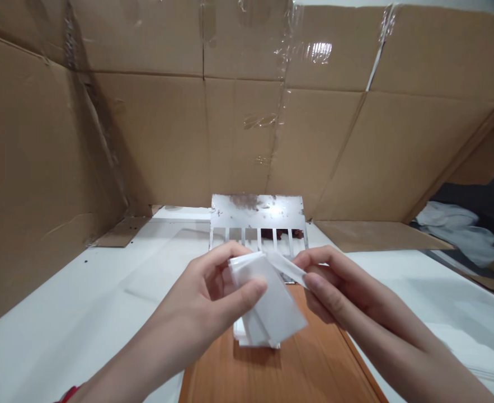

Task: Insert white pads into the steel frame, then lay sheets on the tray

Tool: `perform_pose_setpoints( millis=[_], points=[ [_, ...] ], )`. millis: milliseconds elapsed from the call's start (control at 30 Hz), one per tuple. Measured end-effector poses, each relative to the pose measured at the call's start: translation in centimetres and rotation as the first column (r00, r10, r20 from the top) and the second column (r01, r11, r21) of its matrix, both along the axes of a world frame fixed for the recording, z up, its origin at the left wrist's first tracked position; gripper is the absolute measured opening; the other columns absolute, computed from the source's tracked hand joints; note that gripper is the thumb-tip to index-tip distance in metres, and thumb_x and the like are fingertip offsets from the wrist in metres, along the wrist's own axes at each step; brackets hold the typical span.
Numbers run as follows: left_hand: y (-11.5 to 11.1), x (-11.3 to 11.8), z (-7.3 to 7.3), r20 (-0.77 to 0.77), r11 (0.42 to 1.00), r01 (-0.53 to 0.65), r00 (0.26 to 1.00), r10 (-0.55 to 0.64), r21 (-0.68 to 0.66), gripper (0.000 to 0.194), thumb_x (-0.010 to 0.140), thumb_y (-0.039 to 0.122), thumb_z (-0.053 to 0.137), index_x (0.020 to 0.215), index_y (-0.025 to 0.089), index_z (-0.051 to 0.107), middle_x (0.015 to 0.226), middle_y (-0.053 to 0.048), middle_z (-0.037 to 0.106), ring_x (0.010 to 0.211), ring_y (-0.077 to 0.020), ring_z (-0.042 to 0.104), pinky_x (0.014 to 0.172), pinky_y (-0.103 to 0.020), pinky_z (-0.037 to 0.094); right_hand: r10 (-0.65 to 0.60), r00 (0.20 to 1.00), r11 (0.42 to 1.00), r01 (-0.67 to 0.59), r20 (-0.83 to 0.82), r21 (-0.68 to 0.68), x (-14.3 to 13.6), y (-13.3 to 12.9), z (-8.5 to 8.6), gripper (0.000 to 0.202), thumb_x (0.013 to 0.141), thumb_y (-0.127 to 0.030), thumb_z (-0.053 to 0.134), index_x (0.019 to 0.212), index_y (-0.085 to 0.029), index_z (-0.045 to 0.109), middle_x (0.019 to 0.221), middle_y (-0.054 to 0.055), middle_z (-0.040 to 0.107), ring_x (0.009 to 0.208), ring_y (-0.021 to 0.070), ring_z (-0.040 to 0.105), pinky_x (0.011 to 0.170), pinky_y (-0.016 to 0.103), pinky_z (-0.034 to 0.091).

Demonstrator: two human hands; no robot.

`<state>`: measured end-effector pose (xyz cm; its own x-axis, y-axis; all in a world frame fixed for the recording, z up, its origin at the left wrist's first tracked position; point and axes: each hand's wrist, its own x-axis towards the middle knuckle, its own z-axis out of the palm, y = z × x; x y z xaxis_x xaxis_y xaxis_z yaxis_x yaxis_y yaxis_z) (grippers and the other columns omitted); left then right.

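Pinching thin, white, plastic-looking sheets (278,313) above the flat brown wooden board (314,364), the left hand (215,291) could drop some if the right hand (334,285), gripping a narrow white strip (289,270), tugs hard.

On my feed I count one left hand (219,291) and one right hand (341,288); one six-slot metal plate (272,212); one brown board (238,380); several white slips (280,313), overlapping too much to number.
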<state>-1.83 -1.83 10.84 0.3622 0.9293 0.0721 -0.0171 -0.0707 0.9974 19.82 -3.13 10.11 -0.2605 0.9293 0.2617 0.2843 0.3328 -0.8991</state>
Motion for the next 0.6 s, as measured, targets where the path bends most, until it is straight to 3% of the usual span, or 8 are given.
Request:
perform_pose_setpoints(
  millis=[167, 333, 600],
  points=[
    [0.23, 0.07, 0.02, 0.037, 1.000, 0.006, 0.999, -0.005, -0.015, 0.015, 0.080, 0.021, 0.076, 0.089, 0.022, 0.064, 0.077, 0.004, 0.057, 0.073, -0.0116, 0.054, 0.064, -0.019, 0.042, -0.021, 1.000, 0.999, 0.021, -0.021, 0.030, -0.18, 0.11, -0.02, 0.023, 0.099, -0.055, 0.051, 0.107, -0.034, 0.058, 0.074, -0.003, 0.054, 0.067, 0.0144, 0.051, 0.058, 0.020, 0.048],
    [0.09, -0.01, 0.02, 0.068, 0.999, 0.030, 0.997, -0.028, -0.028, 0.014, 0.081, 0.019, 0.076, 0.089, 0.022, 0.064, 0.077, 0.004, 0.058, 0.072, -0.0110, 0.055, 0.063, -0.018, 0.044, 0.013, 1.000, 0.999, -0.013, -0.001, 0.047, -0.08, 0.30, -0.06, 0.021, 0.101, -0.051, 0.051, 0.112, -0.034, 0.057, 0.086, -0.002, 0.060, 0.073, 0.0137, 0.056, 0.063, 0.018, 0.052],
    [0.01, 0.11, 0.05, 0.065, 0.999, 0.034, 0.997, -0.032, -0.039, 0.014, 0.081, 0.019, 0.075, 0.089, 0.023, 0.064, 0.079, 0.004, 0.059, 0.072, -0.0110, 0.057, 0.063, -0.018, 0.046, 0.006, 1.000, 0.999, -0.007, 0.013, 0.047, -0.16, 0.13, -0.07, 0.019, 0.101, -0.052, 0.051, 0.106, -0.034, 0.057, 0.084, -0.003, 0.060, 0.071, 0.0127, 0.054, 0.058, 0.016, 0.048]
  ],
)
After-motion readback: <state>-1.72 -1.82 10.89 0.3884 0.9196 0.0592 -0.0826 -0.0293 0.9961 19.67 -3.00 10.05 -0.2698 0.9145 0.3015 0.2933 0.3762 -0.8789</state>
